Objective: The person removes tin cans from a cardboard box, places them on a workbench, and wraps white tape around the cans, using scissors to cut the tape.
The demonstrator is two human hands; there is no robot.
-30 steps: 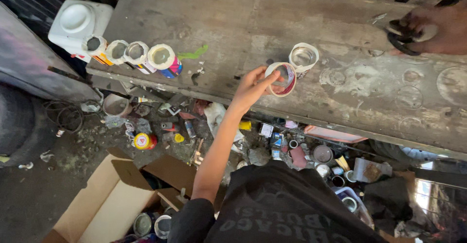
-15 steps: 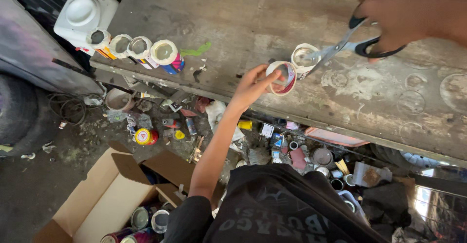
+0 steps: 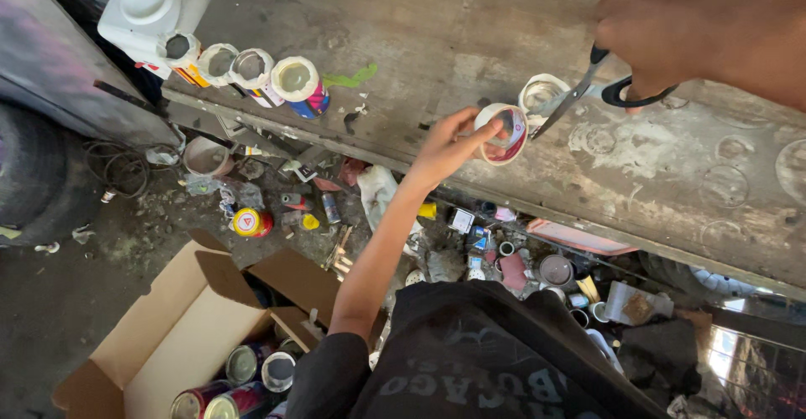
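Observation:
My left hand (image 3: 449,146) grips a small open tin can (image 3: 506,133), red and white, tilted on its side on the worn wooden bench (image 3: 420,33). My right hand (image 3: 672,24) comes in from the upper right, holding black-handled scissors (image 3: 588,91). The scissor blades point down-left and their tips are at the can's rim. A second open can (image 3: 541,93) stands just behind the held one, under the blades.
A row of cut-open cans (image 3: 252,70) and a white plastic jug (image 3: 151,7) sit at the bench's left end. Below the bench, the floor is littered with cans, lids and scraps (image 3: 504,251). An open cardboard box (image 3: 168,327) with several cans stands at lower left.
My right hand has come from the far right with the scissors, moving left and down until the blades reach the can. My left hand has kept the can in place.

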